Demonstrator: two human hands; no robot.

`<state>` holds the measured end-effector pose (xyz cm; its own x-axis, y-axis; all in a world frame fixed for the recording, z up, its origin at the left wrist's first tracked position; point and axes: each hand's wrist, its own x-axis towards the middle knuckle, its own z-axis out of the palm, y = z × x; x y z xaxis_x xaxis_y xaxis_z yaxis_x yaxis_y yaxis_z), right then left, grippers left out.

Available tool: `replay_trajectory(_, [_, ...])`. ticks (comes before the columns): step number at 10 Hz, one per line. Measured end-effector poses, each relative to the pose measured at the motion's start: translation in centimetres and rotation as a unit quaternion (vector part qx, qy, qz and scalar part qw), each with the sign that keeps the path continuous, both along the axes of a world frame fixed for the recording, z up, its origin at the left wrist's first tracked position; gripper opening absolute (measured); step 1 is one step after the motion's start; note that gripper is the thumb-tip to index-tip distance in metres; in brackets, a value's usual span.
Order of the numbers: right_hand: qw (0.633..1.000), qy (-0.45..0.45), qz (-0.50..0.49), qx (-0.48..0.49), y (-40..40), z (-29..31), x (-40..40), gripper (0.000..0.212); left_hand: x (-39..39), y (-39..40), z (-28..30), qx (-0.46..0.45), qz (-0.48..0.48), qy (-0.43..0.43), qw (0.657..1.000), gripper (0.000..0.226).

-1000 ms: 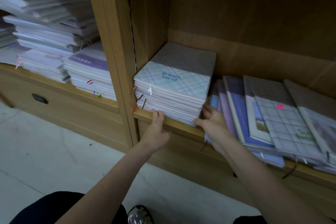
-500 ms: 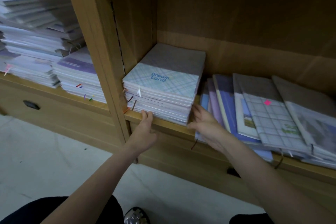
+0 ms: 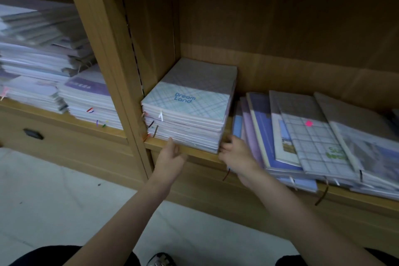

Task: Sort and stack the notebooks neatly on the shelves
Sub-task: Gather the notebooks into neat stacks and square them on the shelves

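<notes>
**Both hands squaring the Dream Land stack**

We are reaching our left hand (image 3: 172, 157) up to the front edge of the notebook stack (image 3: 187, 119), fingers straight and relaxed, the fingertips touching the lowest notebooks near the front left. Our right hand (image 3: 235, 153) is sitting at the stack's front right corner, its fingers loosely bent against the page edges; we cannot tell whether they are actually gripping anything.

The stack is looking tidy: pale covers piled square, the top one plaid in light blue with "Dream Land" printed on it, and small ribbon markers hanging out of its front face. It is lying on the shelf (image 3: 200, 153), pushed against the wooden upright (image 3: 121, 93) at the compartment's left side.

Just right of it, in the same compartment, the fanned notebooks (image 3: 302, 136) are lying overlapped and slanted, lilac, blue and checked, their lower ends jutting past the shelf edge. In the compartment beyond the upright, uneven piles (image 3: 54, 67) are filling the space.
</notes>
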<state>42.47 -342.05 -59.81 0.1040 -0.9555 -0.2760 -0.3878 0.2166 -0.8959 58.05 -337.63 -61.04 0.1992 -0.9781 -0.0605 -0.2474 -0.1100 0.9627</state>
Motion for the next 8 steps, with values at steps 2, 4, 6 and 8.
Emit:
replay_trajectory(2, [0.998,0.061,0.016,-0.018,0.3,-1.2,1.1,0.042,-0.6,-0.7,-0.6,-0.015,-0.033,0.023,0.999,0.06])
replay_trajectory(4, [0.989,0.112,0.076,-0.055,1.6,2.0,-1.2,0.04,-0.9,1.4,1.6,-0.025,-0.032,-0.186,0.982,0.061])
replay_trajectory(6, [0.986,0.08,-0.024,-0.141,1.8,8.2,-7.4,0.04,-3.4,2.4,3.9,-0.108,-0.049,-0.245,0.962,0.066])
replay_trajectory(8, [0.967,0.183,-0.064,-0.168,3.4,8.3,-15.4,0.035,-9.0,2.2,5.4,-0.1,-0.056,-0.242,0.963,0.065])
